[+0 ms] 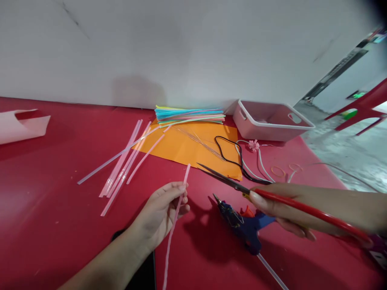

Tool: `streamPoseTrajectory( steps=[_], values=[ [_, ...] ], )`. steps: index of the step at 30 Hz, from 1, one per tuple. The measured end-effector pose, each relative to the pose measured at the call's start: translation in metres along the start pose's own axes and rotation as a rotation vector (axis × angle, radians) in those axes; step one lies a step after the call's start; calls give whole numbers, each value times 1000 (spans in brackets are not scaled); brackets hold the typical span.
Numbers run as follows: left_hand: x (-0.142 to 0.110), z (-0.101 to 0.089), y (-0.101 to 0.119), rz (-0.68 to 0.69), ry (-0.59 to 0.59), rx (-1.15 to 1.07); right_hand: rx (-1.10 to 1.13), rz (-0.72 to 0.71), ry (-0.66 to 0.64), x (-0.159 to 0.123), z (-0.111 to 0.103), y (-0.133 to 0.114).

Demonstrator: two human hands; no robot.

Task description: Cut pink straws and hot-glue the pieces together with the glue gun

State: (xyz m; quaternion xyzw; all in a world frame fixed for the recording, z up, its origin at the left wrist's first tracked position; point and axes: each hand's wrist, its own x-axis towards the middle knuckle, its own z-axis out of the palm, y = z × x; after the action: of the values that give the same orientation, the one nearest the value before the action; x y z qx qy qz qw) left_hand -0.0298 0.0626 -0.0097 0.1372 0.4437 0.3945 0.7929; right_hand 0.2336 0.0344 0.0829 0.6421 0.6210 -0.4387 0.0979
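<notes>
My left hand (165,213) pinches a thin pink plastic strip (173,231) between thumb and fingers. The strip's short upper end sticks up past the thumb and its long tail runs down out of view. In my right hand (287,217) is a pair of scissors (290,202) with red handles. Their dark blades point left towards the strip's upper end, apart from it. Below the blades a blue hot glue gun (246,231) lies on the table, its nozzle pointing up and left, a clear glue stick (272,270) protruding from its rear.
Loose pink strips (123,161) lie left on the red table (60,225). A bundle of coloured strips (190,115) rests behind an orange sheet (187,147). A pink basket (272,131), cords (222,151) and a small pink flower (254,146) are at right. Rolled pink paper (18,129) lies far left.
</notes>
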Motion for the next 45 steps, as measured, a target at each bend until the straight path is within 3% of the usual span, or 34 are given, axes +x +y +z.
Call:
streamPoseTrajectory(
  steps=[1, 2, 6, 11, 16, 21, 32, 45],
  values=[
    [0, 0, 0, 3, -3, -1, 18, 59, -136, 0, -5, -9],
    [0, 1, 0, 5, -5, -2, 24, 61, -183, 0, -9, -17],
    [-2, 2, 0, 5, -5, 7, 61, -33, -275, 3, -13, -32],
    [-1, 2, -2, 10, 0, 19, 42, -114, -195, 9, -1, -27],
    [1, 1, -2, 22, -4, 28, 0, -92, -276, 11, 0, -37],
    [1, 0, -2, 15, -21, 41, -39, -127, -207, 14, 1, -39],
    [3, -2, -4, 17, -36, 44, 42, -70, -269, 17, 3, -38],
    [1, 0, -2, 19, -29, 51, -11, -160, -216, 17, 4, -40]
  ],
)
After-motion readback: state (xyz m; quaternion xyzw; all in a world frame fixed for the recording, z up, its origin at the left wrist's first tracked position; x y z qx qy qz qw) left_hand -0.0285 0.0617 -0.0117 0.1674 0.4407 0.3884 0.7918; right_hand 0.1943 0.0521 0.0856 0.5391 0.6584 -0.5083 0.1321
